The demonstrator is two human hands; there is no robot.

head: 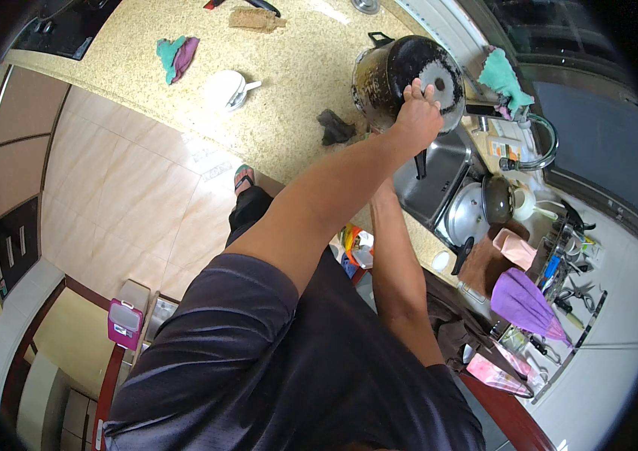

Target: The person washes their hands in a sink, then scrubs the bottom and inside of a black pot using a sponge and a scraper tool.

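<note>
A large blackened metal pot (395, 73) lies tipped on its side over the counter edge and the steel sink (437, 175), its worn base turned up to the right. My left hand (421, 115) rests on that base with the fingers spread. My right hand (374, 135) is mostly hidden behind my left forearm, at the lower side of the pot; its grip does not show. One black pot handle (380, 39) points away at the top, another (420, 164) hangs over the sink. A dark crumpled cloth (335, 127) lies on the speckled counter just left of the pot.
On the counter are a white cup (226, 90), a green and purple cloth (177, 58) and a brown scrubbing pad (255, 20). A curved faucet (550, 141) stands behind the sink. To the right are a metal lid (468, 214), a dark pot (497, 199) and a purple cloth (524, 301).
</note>
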